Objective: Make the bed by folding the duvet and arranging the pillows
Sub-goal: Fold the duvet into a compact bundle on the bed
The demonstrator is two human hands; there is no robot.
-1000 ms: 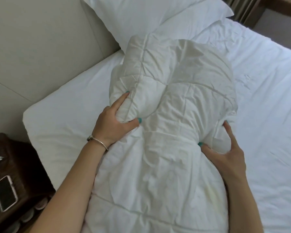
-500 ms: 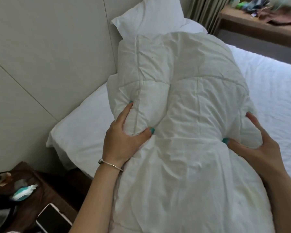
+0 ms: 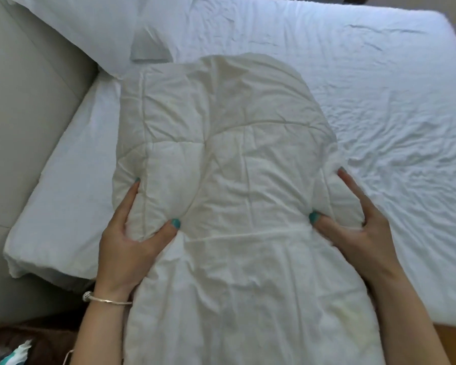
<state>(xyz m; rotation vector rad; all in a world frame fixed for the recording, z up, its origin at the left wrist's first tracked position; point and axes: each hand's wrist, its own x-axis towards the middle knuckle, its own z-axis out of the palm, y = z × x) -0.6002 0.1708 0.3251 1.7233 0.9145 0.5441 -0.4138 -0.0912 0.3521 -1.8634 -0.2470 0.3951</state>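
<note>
Gripping the folded duvet (image 3: 221,159) at both sides, left hand (image 3: 127,241) and right hand (image 3: 358,227) carry it; next, setting it down below the pillow (image 3: 71,30).

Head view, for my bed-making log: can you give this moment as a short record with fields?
duvet: bunched, off-white, held up over the bed
left hand: grips the duvet's left edge, thumb on top
right hand: grips the duvet's right edge
pillow: at the head of the bed, against the headboard
sheet: white, wrinkled, bare on the right
</note>
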